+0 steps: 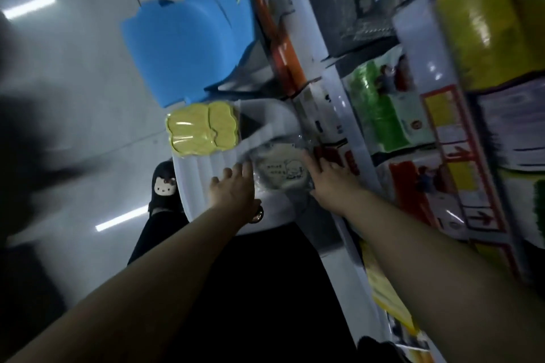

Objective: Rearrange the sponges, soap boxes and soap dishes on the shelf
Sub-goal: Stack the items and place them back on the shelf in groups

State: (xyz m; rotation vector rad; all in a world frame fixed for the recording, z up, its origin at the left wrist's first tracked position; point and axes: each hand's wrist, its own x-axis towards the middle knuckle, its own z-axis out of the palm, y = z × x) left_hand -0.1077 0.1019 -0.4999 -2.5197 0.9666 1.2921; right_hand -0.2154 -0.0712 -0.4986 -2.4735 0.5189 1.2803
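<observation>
- The sponges: a yellow pack (202, 128) in clear wrap lies at the far end of a white ribbed tub (203, 168) standing on the floor in front of the shelf (351, 115). I take the tub for a holding place while stock is sorted.
- A round pale item in crinkly clear wrap (281, 169), printed with a cartoon, sits on the tub nearer to me. I cannot tell whether it is a sponge or a soap dish.
- My left hand (233, 188) lies with fingers spread and fairly straight, fingertips at the wrapped item's left edge, palm over the tub. It looks like a steadying touch, not a hold.
- My right hand (324, 177) comes in from the shelf side, fingers reaching along the item's right edge. Whether they curl under it, I cannot tell.
- With a hand on each side, I judge this a two-handed lift about to begin, since the slippery wrap needs support.
- A blue plastic piece (188, 47) stands beyond the tub.
</observation>
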